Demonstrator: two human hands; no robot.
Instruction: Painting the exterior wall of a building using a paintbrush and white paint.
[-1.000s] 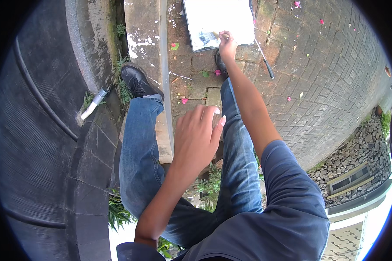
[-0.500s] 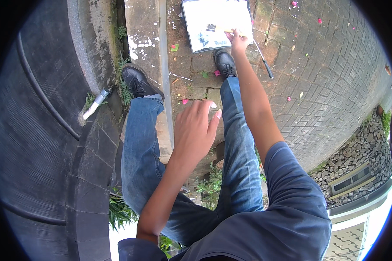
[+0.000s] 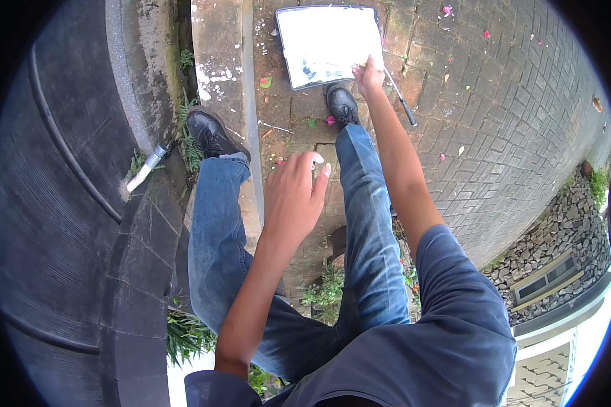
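Note:
Beyond my right shoe [image 3: 341,105], a dark-rimmed tray [image 3: 296,87] lies on the paving, its inside bright white with a few dark smudges. At its near right corner my right hand [image 3: 369,78] is closed over a slim yellowish handle, mostly hidden by my fingers and lost in the glare. A thin metal rod with a black grip [image 3: 407,112] slants down beside that corner, close to my right hand. My left hand [image 3: 292,193] hovers above the ground between my knees. Its thumb stands apart from the bent fingers, with white on the fingertips and nothing visible held.
A pale curb [image 3: 218,68] spattered with white runs along my left shoe [image 3: 214,132]. Farther left rises a dark ribbed surface [image 3: 54,224] with a short whitish pipe [image 3: 147,167] near it. Leafy plants [image 3: 326,298] show below my legs. Pink petals dot the brick paving [image 3: 482,136].
My right hand has shifted slightly down and left in view. The yellow handle and its dark end, plain over the tray before, are now barely visible. My left hand keeps its shape.

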